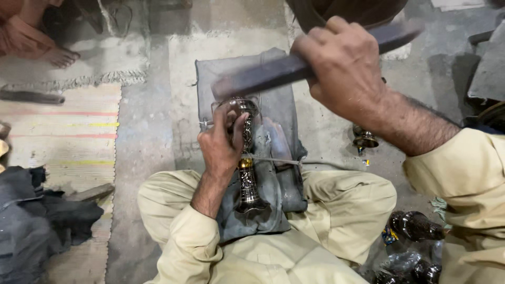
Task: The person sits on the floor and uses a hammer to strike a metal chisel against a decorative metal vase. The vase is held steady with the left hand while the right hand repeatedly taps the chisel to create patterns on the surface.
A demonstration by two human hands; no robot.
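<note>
My left hand [223,141] grips an ornate metal vessel [246,179], engraved silver with a brass band, which lies lengthwise on a grey cloth [279,105] over my lap. My right hand [344,66] is raised above it and closed around a long dark flat bar [273,73], blurred with motion; the bar's far end hovers just above the vessel's upper end. A thin metal rod [273,160] sticks out sideways from the vessel across the cloth.
I sit cross-legged on a concrete floor [152,131]. Several similar dark ornate vessels [415,226] lie at the lower right, one small piece [365,140] beside my right forearm. A striped mat [63,137] and dark cloth [37,221] lie left; another person's foot [60,57] rests at upper left.
</note>
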